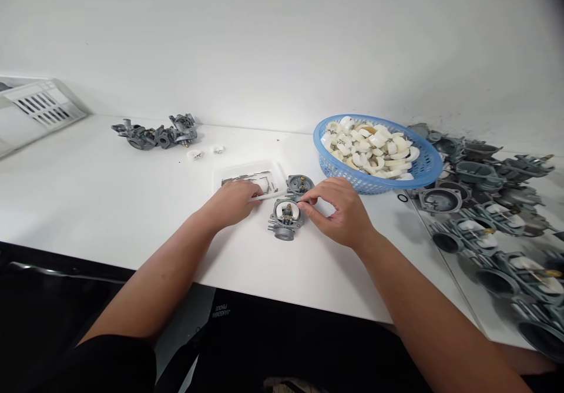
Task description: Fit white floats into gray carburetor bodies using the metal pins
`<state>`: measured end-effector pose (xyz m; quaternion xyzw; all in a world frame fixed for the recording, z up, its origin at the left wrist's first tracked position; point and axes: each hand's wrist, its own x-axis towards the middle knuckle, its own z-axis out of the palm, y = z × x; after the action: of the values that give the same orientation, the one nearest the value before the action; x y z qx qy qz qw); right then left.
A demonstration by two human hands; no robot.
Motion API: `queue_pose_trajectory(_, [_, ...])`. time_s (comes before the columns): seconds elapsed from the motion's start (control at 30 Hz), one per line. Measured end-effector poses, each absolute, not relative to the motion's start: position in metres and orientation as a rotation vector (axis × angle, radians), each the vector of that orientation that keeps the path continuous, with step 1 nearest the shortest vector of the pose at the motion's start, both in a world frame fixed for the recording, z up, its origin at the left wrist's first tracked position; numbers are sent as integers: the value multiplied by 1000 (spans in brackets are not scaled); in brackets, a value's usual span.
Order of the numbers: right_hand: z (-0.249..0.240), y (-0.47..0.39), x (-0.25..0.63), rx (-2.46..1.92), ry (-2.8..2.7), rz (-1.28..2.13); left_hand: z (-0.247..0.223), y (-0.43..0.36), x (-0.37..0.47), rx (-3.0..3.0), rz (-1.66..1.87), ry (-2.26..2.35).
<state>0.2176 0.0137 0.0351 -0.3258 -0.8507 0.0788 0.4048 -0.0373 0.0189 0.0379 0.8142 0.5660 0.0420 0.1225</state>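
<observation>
A grey carburetor with a white float and a brass piece in its open bowl stands on the table between my hands. My right hand is at its right edge, thumb and forefinger pinched together; whatever is between them is too small to make out. Just behind sits another grey carburetor with brass parts inside. My left hand grips the near rim of a shallow white tray, thumb in front and fingers over the edge. Thin metal pins lie in the tray, partly hidden by that hand.
A blue basket heaped with white floats stands behind my right hand. Many carburetors crowd the right side; several more lie back left. Two loose white floats, a black ring and a white crate are also present.
</observation>
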Motion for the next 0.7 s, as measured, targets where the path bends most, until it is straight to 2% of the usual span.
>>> queue_pose_trajectory(0.7, [34,13,218,-844,-2208,263,34,19,-36,2402,85,1707])
